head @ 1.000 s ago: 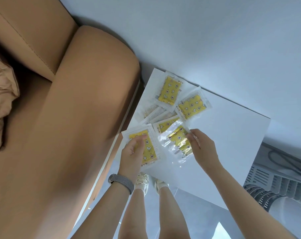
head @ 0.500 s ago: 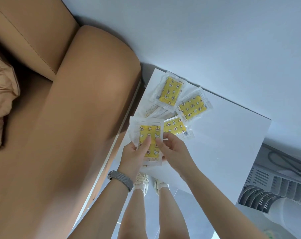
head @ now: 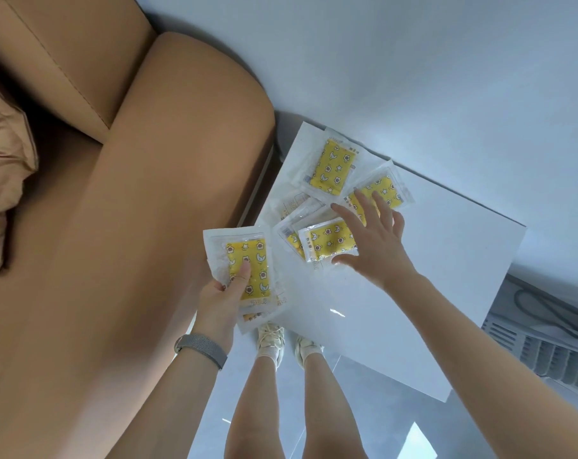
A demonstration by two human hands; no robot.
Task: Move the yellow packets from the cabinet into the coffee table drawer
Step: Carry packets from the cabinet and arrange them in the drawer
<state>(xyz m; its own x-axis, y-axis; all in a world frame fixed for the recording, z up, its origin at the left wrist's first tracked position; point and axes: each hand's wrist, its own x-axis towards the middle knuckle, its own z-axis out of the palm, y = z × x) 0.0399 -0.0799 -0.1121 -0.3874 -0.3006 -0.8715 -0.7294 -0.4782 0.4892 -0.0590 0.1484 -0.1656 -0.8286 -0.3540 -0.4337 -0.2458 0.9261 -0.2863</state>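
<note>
Left hand (head: 219, 301) grips a yellow packet stack (head: 248, 270); right hand (head: 375, 241), fingers spread, hovers over loose packets (head: 329, 241) on the white table (head: 430, 279).

Pretty bright, soft daylight all round, small glare spot on the white tabletop (head: 397, 326) around 5 o'clock, wide-angle bending at the edges, slightly soft focus.

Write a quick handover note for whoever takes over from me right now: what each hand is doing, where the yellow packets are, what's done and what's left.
Left hand: grips a small stack of yellow packets, thumb on top.
Right hand: open, fingers spread over the loose packets, holding nothing.
Packets: several lie scattered on the white cabinet top, one at the far corner.
Done: some gathered into the left hand.
Left: collect the rest, then carry them all to the coffee table drawer, which is not in view.
</note>
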